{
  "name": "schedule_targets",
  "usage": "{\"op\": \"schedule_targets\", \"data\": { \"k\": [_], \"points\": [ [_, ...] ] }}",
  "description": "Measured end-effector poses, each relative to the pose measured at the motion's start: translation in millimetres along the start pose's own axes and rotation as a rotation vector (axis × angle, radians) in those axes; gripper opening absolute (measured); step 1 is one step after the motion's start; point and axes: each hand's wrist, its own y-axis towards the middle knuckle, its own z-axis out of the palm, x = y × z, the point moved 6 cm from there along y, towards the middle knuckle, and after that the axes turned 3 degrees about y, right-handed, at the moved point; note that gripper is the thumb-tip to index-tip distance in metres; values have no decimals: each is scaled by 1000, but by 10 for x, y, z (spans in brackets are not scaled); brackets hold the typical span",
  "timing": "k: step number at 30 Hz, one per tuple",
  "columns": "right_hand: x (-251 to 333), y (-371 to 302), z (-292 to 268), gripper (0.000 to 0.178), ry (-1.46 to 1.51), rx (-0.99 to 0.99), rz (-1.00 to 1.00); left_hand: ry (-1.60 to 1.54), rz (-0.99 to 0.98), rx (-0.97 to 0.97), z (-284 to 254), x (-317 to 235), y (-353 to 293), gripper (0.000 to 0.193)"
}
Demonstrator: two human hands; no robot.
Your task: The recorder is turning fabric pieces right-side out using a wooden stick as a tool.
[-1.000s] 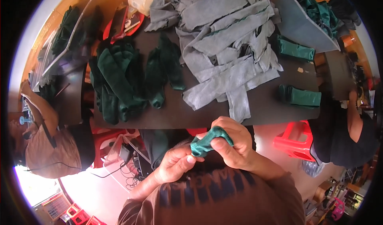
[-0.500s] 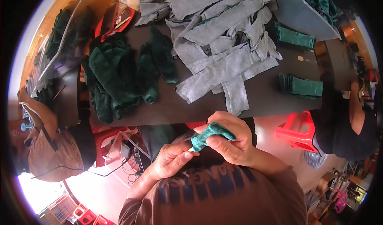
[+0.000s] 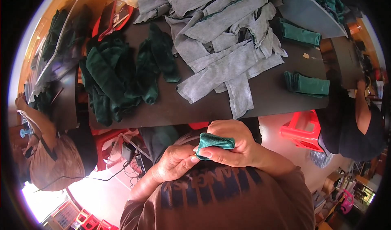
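Note:
In front of my chest, my right hand (image 3: 236, 142) is closed around a small green velvet piece (image 3: 216, 141), folded over, with my thumb laid along its near side. My left hand (image 3: 176, 161) meets the left end of the velvet with thumb and forefinger pinched together. Whatever sits between those fingertips is mostly covered. Beyond my hands, dark green velvet tubes (image 3: 110, 73) are heaped on the left of the dark table (image 3: 163, 113). Grey strips with green edges (image 3: 232, 63) form a large pile in the middle.
Two folded green bundles (image 3: 309, 86) lie on the table's right side, near a grey-blue panel (image 3: 309, 9). A red tray (image 3: 118, 22) sits at the far left. Red stools (image 3: 301, 130) stand below the table. One person works at the left (image 3: 57, 160), another at the right (image 3: 346, 128).
The velvet piece has been turned and bunched shorter in my right hand, which has lowered slightly. A pale thin tip seen at my left fingertips is now mostly hidden.

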Motion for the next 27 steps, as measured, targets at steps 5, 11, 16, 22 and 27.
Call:
{"op": "schedule_targets", "data": {
  "k": [5, 11, 16, 22, 27],
  "points": [
    [-18, -26, -25, 10, 84, 36, 100, 72, -4, 33, -49, -5, -12, 16],
    [-15, -20, 63, 12, 102, 85, 51, 128, 97, -10, -51, -66, 13, 14],
    [20, -18, 99, 14, 89, 86, -14, 16, 110, 2, -3, -46, -1, 17],
    [33, -44, 133, 15, 105, 116, -47, -61, 174, 25, 57, -49, -21, 20],
    [46, -34, 88, 14, 38, 83, 3, -158, 167, -33, 92, -16, 5, 17]
  ]
}}
